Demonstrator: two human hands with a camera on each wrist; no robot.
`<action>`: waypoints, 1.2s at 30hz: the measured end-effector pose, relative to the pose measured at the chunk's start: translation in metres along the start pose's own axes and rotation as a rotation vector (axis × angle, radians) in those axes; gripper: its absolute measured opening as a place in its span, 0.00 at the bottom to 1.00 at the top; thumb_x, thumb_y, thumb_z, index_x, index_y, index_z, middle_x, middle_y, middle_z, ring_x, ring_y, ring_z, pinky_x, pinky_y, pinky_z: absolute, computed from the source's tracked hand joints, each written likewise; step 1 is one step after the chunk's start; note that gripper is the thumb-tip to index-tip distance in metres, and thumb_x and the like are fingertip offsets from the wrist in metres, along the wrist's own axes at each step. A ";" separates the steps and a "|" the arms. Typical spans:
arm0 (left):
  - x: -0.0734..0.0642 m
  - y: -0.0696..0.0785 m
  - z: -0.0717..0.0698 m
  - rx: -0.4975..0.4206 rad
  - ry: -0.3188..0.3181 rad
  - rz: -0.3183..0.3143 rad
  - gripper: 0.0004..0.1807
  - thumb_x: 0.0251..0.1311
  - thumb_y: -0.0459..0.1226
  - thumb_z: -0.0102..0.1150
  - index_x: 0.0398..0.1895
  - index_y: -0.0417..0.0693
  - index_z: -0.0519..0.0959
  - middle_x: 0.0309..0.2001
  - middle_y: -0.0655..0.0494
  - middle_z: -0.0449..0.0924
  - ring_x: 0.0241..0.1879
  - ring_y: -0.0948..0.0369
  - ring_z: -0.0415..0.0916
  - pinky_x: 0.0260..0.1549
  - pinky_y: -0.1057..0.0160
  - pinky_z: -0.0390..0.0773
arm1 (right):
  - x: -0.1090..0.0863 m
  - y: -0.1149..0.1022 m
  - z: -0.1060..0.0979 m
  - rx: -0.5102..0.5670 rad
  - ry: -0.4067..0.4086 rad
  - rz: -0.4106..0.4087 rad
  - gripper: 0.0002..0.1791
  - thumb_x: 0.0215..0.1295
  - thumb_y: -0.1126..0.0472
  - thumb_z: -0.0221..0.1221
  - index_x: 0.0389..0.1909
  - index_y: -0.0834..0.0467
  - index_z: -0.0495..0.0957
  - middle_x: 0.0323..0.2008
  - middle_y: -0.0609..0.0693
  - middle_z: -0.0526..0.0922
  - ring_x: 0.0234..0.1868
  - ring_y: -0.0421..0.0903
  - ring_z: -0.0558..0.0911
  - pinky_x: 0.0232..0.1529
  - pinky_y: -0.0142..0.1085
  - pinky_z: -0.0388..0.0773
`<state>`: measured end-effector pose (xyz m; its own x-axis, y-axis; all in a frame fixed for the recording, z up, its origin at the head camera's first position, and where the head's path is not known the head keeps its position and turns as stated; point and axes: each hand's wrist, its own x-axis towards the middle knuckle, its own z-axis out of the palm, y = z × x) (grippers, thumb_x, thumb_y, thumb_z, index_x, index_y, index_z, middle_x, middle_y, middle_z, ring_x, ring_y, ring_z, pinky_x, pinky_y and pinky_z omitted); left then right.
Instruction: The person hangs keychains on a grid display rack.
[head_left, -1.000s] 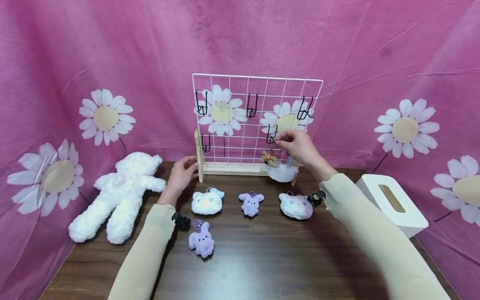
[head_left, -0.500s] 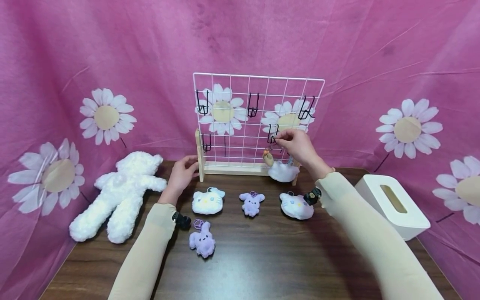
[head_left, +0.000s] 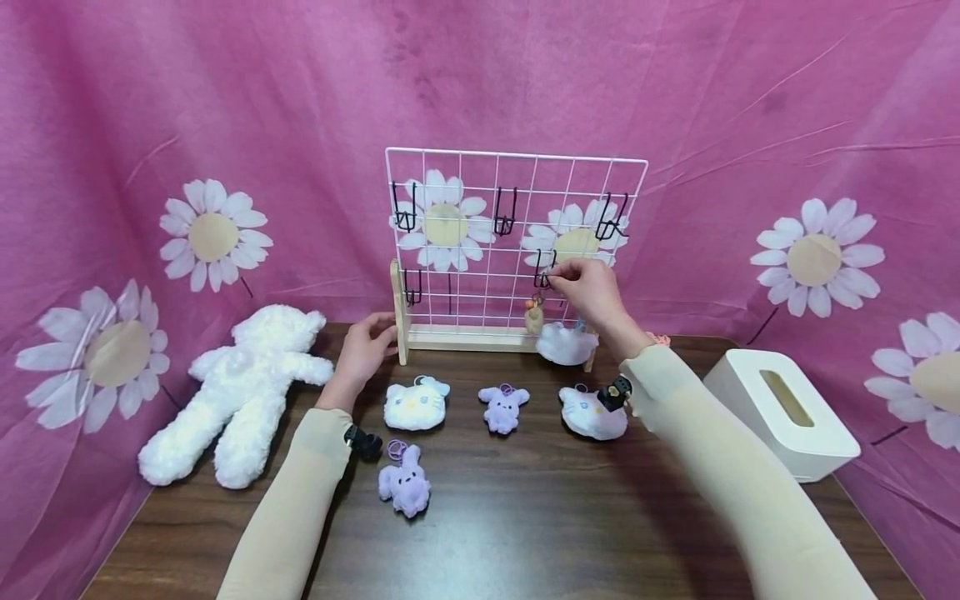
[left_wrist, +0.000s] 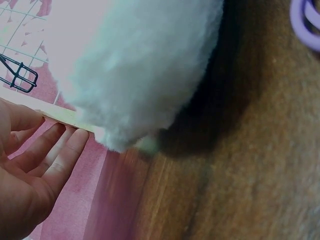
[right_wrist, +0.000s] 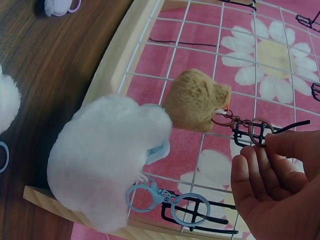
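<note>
My right hand (head_left: 596, 287) pinches the ring (right_wrist: 261, 131) of a tan plush keychain (right_wrist: 195, 100) between thumb and fingertips. The ring overlaps a lower black hook on the white wire grid rack (head_left: 517, 154), and the plush dangles below. Just to its right, a white plush keychain (head_left: 564, 343) hangs from another hook by its blue ring (right_wrist: 190, 209). My left hand (head_left: 363, 342) touches the outer side of the rack's left wooden post (head_left: 400, 321) with fairly straight fingers. A white cat-face plush (head_left: 415, 404) lies near that hand and fills much of the left wrist view.
Two purple bunny keychains (head_left: 503, 408) and another cat-face plush (head_left: 591, 414) lie on the brown table (head_left: 525, 533). A white teddy bear (head_left: 247, 387) lies at left, a white tissue box (head_left: 787, 408) at right. Bare hooks (head_left: 505, 223) stand along the rack's upper row.
The tan keychain has turned on its chain and hangs a little further left. My right hand stays near the hook, its wrist shifted slightly left. The left hand stays in place.
</note>
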<state>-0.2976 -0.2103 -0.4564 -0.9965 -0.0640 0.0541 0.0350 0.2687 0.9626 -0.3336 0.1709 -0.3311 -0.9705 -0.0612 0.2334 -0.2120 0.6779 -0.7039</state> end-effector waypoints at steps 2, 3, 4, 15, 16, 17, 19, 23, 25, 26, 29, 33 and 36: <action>-0.001 0.000 0.001 -0.004 0.001 -0.001 0.22 0.88 0.34 0.53 0.78 0.37 0.75 0.72 0.32 0.79 0.67 0.42 0.84 0.63 0.55 0.95 | 0.000 0.001 0.001 0.001 0.005 0.001 0.12 0.81 0.61 0.65 0.53 0.63 0.91 0.52 0.64 0.93 0.50 0.53 0.83 0.50 0.35 0.77; -0.001 0.000 0.001 -0.004 0.002 -0.001 0.22 0.88 0.34 0.53 0.78 0.37 0.75 0.71 0.32 0.79 0.66 0.42 0.84 0.62 0.56 0.95 | -0.001 0.001 0.001 0.001 0.005 0.002 0.12 0.80 0.61 0.65 0.53 0.63 0.91 0.52 0.64 0.93 0.50 0.53 0.84 0.50 0.35 0.77; -0.002 0.000 0.001 -0.005 0.003 -0.002 0.22 0.87 0.34 0.54 0.78 0.37 0.76 0.71 0.32 0.79 0.66 0.42 0.84 0.61 0.57 0.95 | -0.001 0.002 0.001 0.000 0.005 0.005 0.12 0.80 0.60 0.65 0.53 0.63 0.91 0.52 0.64 0.93 0.51 0.53 0.84 0.50 0.35 0.78; -0.002 -0.002 0.003 -0.001 -0.002 -0.001 0.22 0.87 0.34 0.54 0.78 0.37 0.76 0.71 0.32 0.79 0.66 0.42 0.84 0.62 0.55 0.95 | -0.011 0.005 -0.004 0.108 -0.015 0.108 0.15 0.81 0.54 0.67 0.59 0.59 0.89 0.54 0.58 0.90 0.48 0.44 0.82 0.40 0.26 0.79; -0.001 -0.003 0.003 -0.002 -0.002 0.000 0.22 0.87 0.34 0.54 0.77 0.36 0.76 0.71 0.32 0.79 0.66 0.42 0.84 0.62 0.55 0.95 | -0.012 0.004 -0.004 0.135 -0.020 0.119 0.16 0.81 0.54 0.67 0.60 0.59 0.89 0.54 0.57 0.89 0.48 0.44 0.82 0.40 0.25 0.80; -0.001 -0.003 0.003 -0.001 -0.002 0.000 0.22 0.87 0.34 0.54 0.77 0.37 0.76 0.71 0.32 0.79 0.66 0.43 0.84 0.62 0.55 0.95 | -0.013 0.004 -0.005 0.162 -0.024 0.128 0.17 0.81 0.54 0.68 0.61 0.59 0.89 0.55 0.57 0.88 0.48 0.44 0.83 0.39 0.23 0.80; 0.000 -0.003 0.003 0.000 -0.006 0.002 0.22 0.88 0.35 0.54 0.77 0.36 0.76 0.71 0.32 0.79 0.67 0.42 0.84 0.62 0.57 0.95 | -0.016 0.003 -0.008 0.211 -0.032 0.137 0.18 0.81 0.54 0.68 0.64 0.60 0.88 0.57 0.58 0.87 0.50 0.44 0.84 0.39 0.21 0.81; 0.001 -0.003 0.002 -0.010 -0.009 -0.005 0.22 0.88 0.35 0.53 0.77 0.36 0.76 0.71 0.32 0.79 0.68 0.41 0.83 0.62 0.56 0.95 | -0.022 0.000 -0.013 0.262 -0.022 0.128 0.20 0.80 0.56 0.68 0.66 0.61 0.87 0.59 0.60 0.88 0.49 0.42 0.84 0.42 0.21 0.83; 0.001 -0.003 0.001 -0.014 -0.009 -0.005 0.22 0.88 0.35 0.53 0.78 0.36 0.75 0.71 0.32 0.79 0.69 0.41 0.82 0.64 0.53 0.94 | -0.025 0.000 -0.016 0.274 -0.012 0.117 0.21 0.80 0.56 0.69 0.67 0.62 0.86 0.59 0.59 0.88 0.48 0.38 0.83 0.45 0.21 0.84; 0.001 -0.002 0.001 -0.019 -0.007 -0.006 0.22 0.88 0.34 0.53 0.77 0.36 0.75 0.71 0.32 0.79 0.70 0.40 0.82 0.65 0.52 0.94 | -0.026 -0.001 -0.017 0.281 -0.009 0.113 0.22 0.80 0.56 0.69 0.67 0.62 0.86 0.58 0.58 0.88 0.48 0.37 0.83 0.46 0.21 0.85; 0.001 -0.002 0.001 -0.019 -0.004 0.000 0.22 0.88 0.34 0.52 0.78 0.36 0.75 0.70 0.31 0.78 0.70 0.40 0.82 0.67 0.48 0.92 | -0.030 0.001 -0.019 0.313 -0.004 0.109 0.24 0.78 0.55 0.71 0.68 0.63 0.85 0.55 0.51 0.88 0.48 0.35 0.83 0.48 0.21 0.86; 0.001 -0.001 0.001 -0.016 -0.002 0.002 0.22 0.88 0.34 0.52 0.78 0.36 0.75 0.70 0.31 0.79 0.69 0.40 0.82 0.68 0.46 0.92 | -0.038 0.005 -0.020 0.347 -0.010 0.116 0.26 0.77 0.53 0.73 0.68 0.62 0.85 0.50 0.42 0.86 0.50 0.35 0.83 0.51 0.20 0.86; 0.001 0.000 0.001 -0.017 -0.001 0.003 0.22 0.88 0.33 0.52 0.77 0.35 0.75 0.69 0.31 0.79 0.69 0.40 0.82 0.68 0.45 0.92 | -0.045 0.005 -0.019 0.350 -0.022 0.112 0.26 0.76 0.51 0.74 0.68 0.61 0.85 0.51 0.43 0.88 0.50 0.35 0.84 0.53 0.23 0.86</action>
<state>-0.2986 -0.2097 -0.4565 -0.9965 -0.0619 0.0565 0.0391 0.2527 0.9667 -0.2890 0.1910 -0.3329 -0.9913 -0.0191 0.1300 -0.1271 0.3902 -0.9119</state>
